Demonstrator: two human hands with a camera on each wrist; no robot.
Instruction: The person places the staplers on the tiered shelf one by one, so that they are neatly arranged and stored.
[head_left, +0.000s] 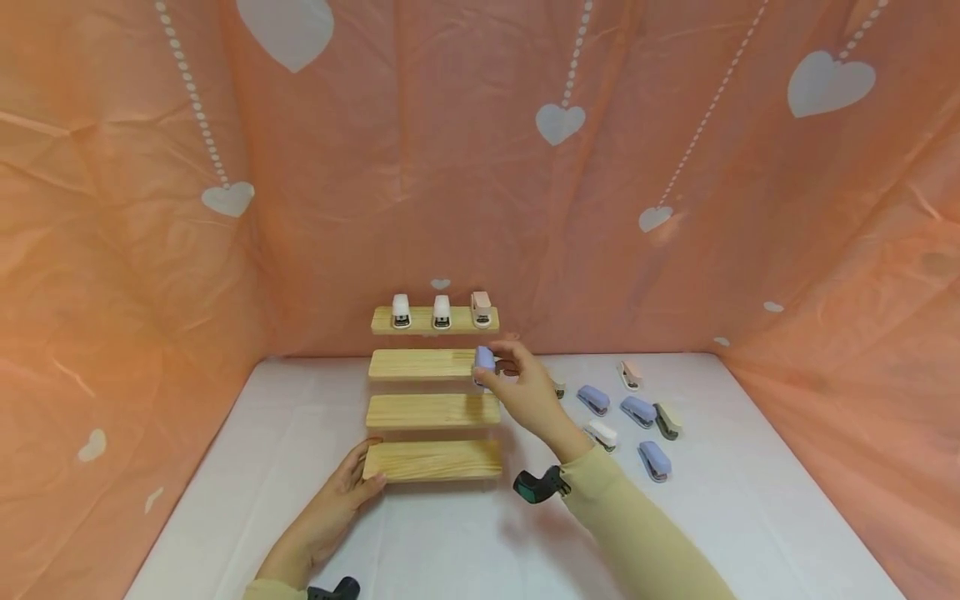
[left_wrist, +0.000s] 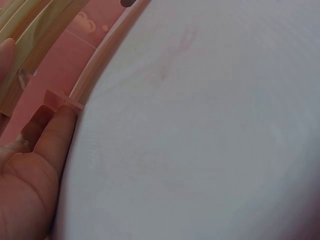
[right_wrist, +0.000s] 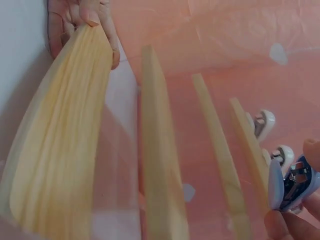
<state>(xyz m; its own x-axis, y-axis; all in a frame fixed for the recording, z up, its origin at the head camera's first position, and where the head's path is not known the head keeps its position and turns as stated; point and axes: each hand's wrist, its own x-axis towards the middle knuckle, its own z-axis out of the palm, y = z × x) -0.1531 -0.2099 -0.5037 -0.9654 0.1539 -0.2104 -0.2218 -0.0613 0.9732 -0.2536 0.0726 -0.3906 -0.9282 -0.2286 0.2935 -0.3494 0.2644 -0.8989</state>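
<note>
A tiered wooden display rack (head_left: 432,461) with clear supports stands on the white table. My left hand (head_left: 341,500) grips the left end of its lowest shelf, thumb on the top face. Between thumb and fingers my right hand (head_left: 528,396) pinches a small purple stapler (head_left: 483,358) at the right end of the second shelf from the top. The right wrist view shows the front of this purple stapler (right_wrist: 295,182). Along the top shelf (head_left: 422,320) stand two white staplers (head_left: 401,308) and a pink stapler (head_left: 481,306).
Right of the rack lie several loose staplers: purple ones such as the nearest purple stapler (head_left: 655,461), a white stapler (head_left: 602,435), another pink stapler (head_left: 630,375) and a green stapler (head_left: 667,422). A peach cloth with hearts (head_left: 465,200) walls the table at back and sides.
</note>
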